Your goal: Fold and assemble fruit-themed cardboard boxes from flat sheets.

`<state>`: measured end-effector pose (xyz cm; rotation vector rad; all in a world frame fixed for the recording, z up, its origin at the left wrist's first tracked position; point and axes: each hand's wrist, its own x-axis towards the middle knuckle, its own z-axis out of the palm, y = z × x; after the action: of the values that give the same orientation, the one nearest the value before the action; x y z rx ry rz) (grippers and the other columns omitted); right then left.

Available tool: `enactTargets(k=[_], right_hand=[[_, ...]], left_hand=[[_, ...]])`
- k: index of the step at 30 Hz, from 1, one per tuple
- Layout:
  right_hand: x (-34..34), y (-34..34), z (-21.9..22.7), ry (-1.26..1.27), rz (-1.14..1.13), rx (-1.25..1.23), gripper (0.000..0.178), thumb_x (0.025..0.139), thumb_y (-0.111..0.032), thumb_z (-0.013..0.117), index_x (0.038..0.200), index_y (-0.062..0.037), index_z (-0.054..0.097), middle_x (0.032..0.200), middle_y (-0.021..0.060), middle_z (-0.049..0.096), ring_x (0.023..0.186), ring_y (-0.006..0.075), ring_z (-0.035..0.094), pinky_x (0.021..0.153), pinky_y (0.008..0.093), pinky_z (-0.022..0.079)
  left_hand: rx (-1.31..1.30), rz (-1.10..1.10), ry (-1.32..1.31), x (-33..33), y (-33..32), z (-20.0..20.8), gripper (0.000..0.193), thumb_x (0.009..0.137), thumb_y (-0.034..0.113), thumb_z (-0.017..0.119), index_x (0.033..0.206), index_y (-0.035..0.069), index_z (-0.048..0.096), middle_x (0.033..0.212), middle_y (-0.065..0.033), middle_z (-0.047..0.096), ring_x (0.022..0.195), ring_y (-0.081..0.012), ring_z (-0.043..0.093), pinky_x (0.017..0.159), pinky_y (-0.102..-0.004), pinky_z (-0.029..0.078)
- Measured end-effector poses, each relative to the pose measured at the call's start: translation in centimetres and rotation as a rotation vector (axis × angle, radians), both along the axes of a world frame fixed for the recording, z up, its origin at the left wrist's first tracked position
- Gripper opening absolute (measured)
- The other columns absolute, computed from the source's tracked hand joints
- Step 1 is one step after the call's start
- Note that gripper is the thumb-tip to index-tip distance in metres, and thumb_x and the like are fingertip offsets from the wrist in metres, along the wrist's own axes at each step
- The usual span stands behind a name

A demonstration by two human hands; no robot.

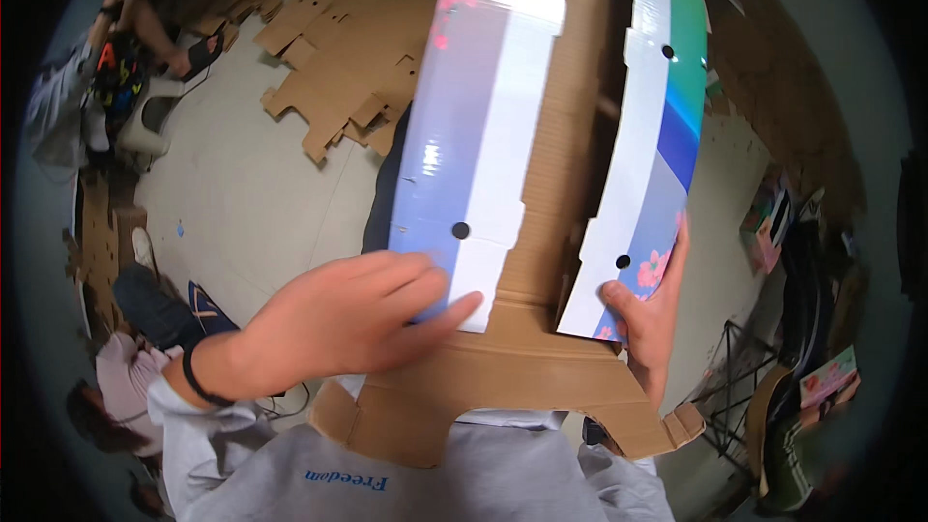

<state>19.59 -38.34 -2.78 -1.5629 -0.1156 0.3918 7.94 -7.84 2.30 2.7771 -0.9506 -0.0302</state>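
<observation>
A long cardboard box (539, 184) stands in front of me with its plain brown inside showing between two folded-in sides. The left side panel (430, 164) is glossy lilac and blue with a white strip, pink blossoms and black round holes. On the right, a matching panel (633, 155) carries green, blue and pink flowers. My left hand (338, 324), slightly blurred, curls around the lower end of the left panel, one digit lying across its white strip. My right hand (648, 324) grips the right panel's lower outer edge, thumb in front, other fingers largely hidden. A brown end flap (503, 377) with a curved cutout spreads toward my body.
Flattened brown cardboard sheets (338, 48) lie on the pale floor at the far left. People sit along the left, one on a light stool (145, 130). To the right are a black metal frame (730, 387) and a colourful printed box (768, 217).
</observation>
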Motion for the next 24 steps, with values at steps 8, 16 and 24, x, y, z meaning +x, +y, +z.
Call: enactTargets(k=[8,16,24], right_hand=[[-1.0,-0.2,-0.3,0.165,-0.063,0.064,0.101,0.083,-0.001,0.081,0.166,-0.0024,0.023,0.152,0.0177,0.048,0.136,0.0277,0.054,0.115,0.0401,0.044],[-0.8,-0.8,-1.9,-0.014,-0.344,-0.18,0.073,0.114,-0.057,0.037,0.157,0.0011,0.045,0.142,0.0178,0.061,0.133,0.0279,0.058,0.115,0.0392,0.044],[-0.8,-0.3,-0.4,-0.521,-0.359,-0.455,0.067,0.115,-0.051,0.039,0.135,0.0066,0.067,0.132,0.019,0.065,0.124,0.0298,0.062,0.11,0.0418,0.047]], left_hand=[[-0.387,0.21,0.321,-2.7,1.4,-0.2,0.07,0.062,0.009,0.09,0.128,0.009,0.068,0.114,-0.0093,0.052,0.118,-0.0309,0.054,0.106,-0.047,0.049],[-1.478,1.049,0.244,-2.2,-3.9,-6.7,0.112,0.063,0.011,0.102,0.15,0.001,0.032,0.136,-0.0118,0.04,0.127,-0.0228,0.05,0.107,-0.0402,0.047],[-0.905,0.798,0.086,-1.8,-2.1,-7.2,0.103,0.09,0.047,0.083,0.162,-0.007,0.031,0.145,-0.0208,0.034,0.131,-0.0324,0.047,0.109,-0.0454,0.045]])
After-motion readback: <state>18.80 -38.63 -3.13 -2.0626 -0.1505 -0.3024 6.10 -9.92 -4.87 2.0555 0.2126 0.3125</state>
